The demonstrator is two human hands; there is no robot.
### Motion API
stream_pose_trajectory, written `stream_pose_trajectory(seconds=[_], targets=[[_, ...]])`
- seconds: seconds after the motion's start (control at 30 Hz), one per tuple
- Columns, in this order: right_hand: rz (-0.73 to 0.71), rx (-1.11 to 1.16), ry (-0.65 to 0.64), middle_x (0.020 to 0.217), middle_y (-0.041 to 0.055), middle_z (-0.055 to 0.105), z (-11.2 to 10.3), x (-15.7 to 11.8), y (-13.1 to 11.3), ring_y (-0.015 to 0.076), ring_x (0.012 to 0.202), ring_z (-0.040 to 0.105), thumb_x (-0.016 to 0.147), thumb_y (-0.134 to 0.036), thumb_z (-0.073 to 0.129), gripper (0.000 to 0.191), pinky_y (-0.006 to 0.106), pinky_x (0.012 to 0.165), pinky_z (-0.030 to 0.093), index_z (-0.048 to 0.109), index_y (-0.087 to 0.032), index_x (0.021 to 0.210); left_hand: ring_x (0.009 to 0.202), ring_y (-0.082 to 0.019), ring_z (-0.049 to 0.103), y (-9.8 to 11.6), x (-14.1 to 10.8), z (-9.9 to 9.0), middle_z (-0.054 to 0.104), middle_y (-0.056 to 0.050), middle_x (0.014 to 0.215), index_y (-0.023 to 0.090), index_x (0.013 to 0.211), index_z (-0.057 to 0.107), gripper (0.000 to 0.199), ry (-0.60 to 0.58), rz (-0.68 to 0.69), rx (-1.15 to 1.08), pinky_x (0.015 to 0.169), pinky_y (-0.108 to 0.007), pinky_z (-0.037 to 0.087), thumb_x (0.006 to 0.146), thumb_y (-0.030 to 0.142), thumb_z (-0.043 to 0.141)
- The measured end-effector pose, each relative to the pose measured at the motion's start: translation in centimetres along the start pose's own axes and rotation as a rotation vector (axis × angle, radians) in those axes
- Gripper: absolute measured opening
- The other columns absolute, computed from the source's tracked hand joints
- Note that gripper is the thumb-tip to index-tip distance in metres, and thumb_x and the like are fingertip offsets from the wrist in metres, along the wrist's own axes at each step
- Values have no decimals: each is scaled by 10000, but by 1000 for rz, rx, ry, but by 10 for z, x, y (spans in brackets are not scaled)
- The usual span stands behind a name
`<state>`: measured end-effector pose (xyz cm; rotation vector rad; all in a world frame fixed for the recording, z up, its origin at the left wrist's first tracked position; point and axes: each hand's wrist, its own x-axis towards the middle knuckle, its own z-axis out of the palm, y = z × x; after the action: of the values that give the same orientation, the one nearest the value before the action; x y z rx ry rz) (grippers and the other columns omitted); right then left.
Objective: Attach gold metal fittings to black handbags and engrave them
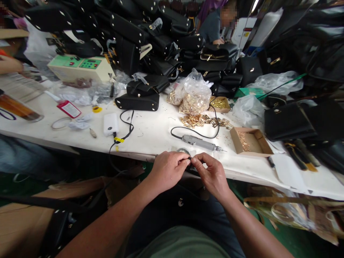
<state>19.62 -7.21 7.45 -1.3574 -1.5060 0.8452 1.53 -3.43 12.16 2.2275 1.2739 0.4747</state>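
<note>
My left hand (169,168) and my right hand (211,172) meet at the table's front edge. Between their pinched fingertips is a small black piece (189,158), mostly covered, so its kind does not show. Just beyond the fingers lies a grey electric screwdriver (200,142), its bit pointing right and its cord looping back. A round metallic thing (183,151) is partly hidden behind my left fingers. Below my hands, a shiny metal fitting (180,202) shows against dark material over my lap.
A cardboard tray (251,141) holds small copper-coloured parts. Gold metal fittings (192,120) lie loose near a filled plastic bag (196,95). A white power bank (110,124) sits left, pliers (295,156) right. Black handbags (137,100) are piled behind. A co-worker (212,27) is at the back.
</note>
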Motion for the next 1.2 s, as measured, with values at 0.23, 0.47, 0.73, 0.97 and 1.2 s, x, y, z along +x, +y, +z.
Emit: stream_pose_trajectory(seconds=[0.23,0.47,0.73,0.97,1.2], targets=[[41,5,-14,820,6,698,-3,-2,-6,161,769,611,924,-357,668,177,260,704,443,717,-196,871,756,-161,660,1,-1,3,750,0,825,232,886,743,222,-19,-55,-58,685,-255,397,978,251,542],[74,12,-10,723,-9,655,-1,-1,-7,149,693,580,860,-264,629,138,255,651,421,679,-185,759,740,-157,655,2,-3,10,757,1,839,240,918,762,190,-5,-81,-92,685,-253,410,940,239,572],[142,63,-43,727,-4,667,2,5,-4,157,707,590,891,-334,623,210,263,682,443,691,-181,763,718,-155,616,-9,2,5,711,3,763,212,839,737,223,-21,-102,-188,640,-243,395,943,279,552],[138,-11,-129,895,11,766,-2,-1,-7,195,838,687,826,-262,665,136,289,774,486,766,-209,899,716,-144,592,-10,10,-2,697,13,786,202,838,714,208,-65,-84,-242,639,-239,386,931,271,541],[111,-67,-33,816,8,749,3,-4,-6,185,749,670,815,-259,649,112,280,702,474,747,-207,830,696,-138,569,-5,9,1,673,18,769,201,844,694,201,-54,-53,-230,637,-245,374,929,235,515]])
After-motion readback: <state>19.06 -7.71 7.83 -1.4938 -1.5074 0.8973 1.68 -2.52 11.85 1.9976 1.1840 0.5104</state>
